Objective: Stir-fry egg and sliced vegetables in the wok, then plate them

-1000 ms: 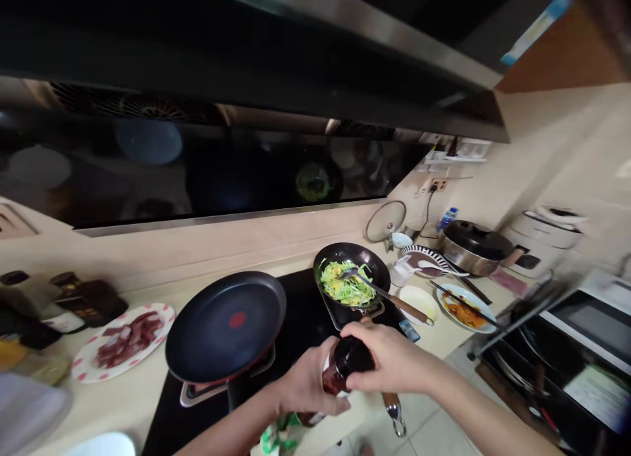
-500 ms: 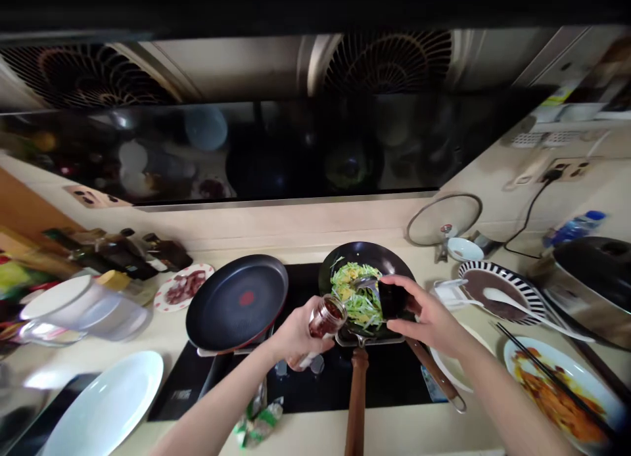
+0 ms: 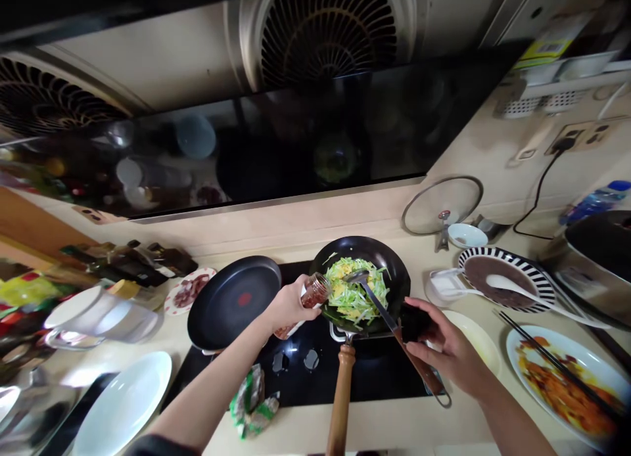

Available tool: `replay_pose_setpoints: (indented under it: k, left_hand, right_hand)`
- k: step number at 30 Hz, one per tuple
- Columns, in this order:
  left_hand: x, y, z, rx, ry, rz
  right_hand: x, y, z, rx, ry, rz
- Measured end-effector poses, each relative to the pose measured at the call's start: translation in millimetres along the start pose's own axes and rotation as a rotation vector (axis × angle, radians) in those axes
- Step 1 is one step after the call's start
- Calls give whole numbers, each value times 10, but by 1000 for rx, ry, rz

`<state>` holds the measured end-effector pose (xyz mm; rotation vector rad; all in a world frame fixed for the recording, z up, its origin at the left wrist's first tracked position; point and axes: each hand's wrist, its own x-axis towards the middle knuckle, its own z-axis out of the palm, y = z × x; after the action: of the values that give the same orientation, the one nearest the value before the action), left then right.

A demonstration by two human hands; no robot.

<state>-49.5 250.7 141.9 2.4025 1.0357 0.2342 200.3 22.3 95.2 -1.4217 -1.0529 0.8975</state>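
Open jar (image 3: 315,290) clamped in left hand (image 3: 288,305) grip, tilted, long axis and mouth pointing right at wok (image 3: 401,282), just beside its left rim. Right hand (image 3: 451,354) grip closed round lid (image 3: 414,321), right of wok.

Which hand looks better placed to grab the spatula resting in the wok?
Probably the right hand: it sits by the handle of the spatula, though it holds the dark jar lid. The left hand holds the open red-sauce jar tilted at the wok rim.
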Motion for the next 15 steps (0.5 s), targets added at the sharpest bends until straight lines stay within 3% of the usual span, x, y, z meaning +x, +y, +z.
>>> replay_pose_setpoints:
  k: [9, 15]
  left_hand:
    - [97, 73, -57, 82, 18, -24]
    - [152, -26, 49, 85, -15, -58]
  right_hand:
    - [-131, 40, -33, 20, -30, 29]
    - [-154, 104, -36, -19, -29, 28]
